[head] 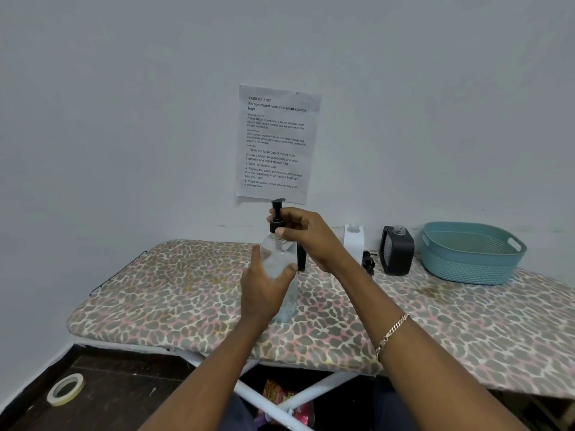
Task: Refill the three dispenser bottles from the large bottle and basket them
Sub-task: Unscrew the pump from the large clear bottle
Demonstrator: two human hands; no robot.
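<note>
A clear dispenser bottle [278, 253] with a black pump head [277, 213] stands on the leopard-print board [174, 293]. My left hand [264, 287] grips its body from the near side. My right hand [303, 236] pinches the black pump collar at the neck. Behind my right hand a dark bottle [301, 259] is mostly hidden. Farther right stand a white bottle [353, 242] and a black bottle [396, 255], both with open clear necks and no pumps. The teal basket [466, 269] sits empty at the far right.
A black pump part [368, 262] lies between the white and black bottles. A printed sheet [277, 144] is taped to the wall behind. A roll of tape [66, 389] lies on the dark floor at lower left. White board legs [280, 399] cross below.
</note>
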